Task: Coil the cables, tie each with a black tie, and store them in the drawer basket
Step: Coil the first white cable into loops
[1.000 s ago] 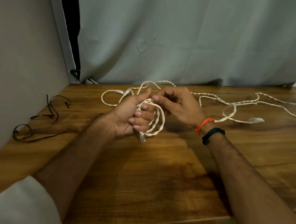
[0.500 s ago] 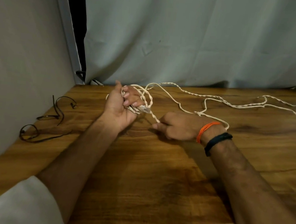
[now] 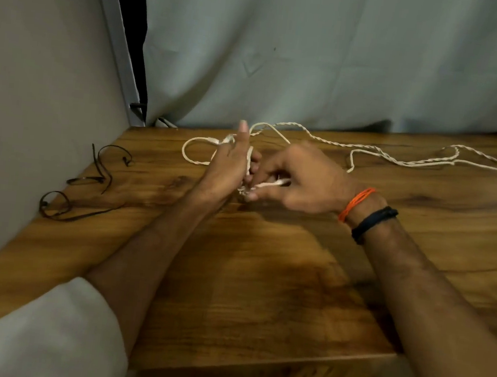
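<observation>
A long white twisted cable (image 3: 376, 152) trails across the wooden table (image 3: 262, 282) from the far right to my hands. My left hand (image 3: 228, 167) stands edge-up with loops of the cable wound round its fingers. Close against it, my right hand (image 3: 300, 183) pinches a stretch of the same cable near the coil. One loose loop (image 3: 188, 154) lies on the table behind my left hand. Two black ties (image 3: 102, 170) (image 3: 58, 206) lie at the table's left edge by the wall.
A grey wall runs along the table's left side. A pale curtain (image 3: 316, 57) hangs behind the table's far edge. The table's front edge is near my forearms. No drawer basket shows in view.
My right hand has come back up from the table to the left hand, bringing the cable with it. The camera has shifted a little.
</observation>
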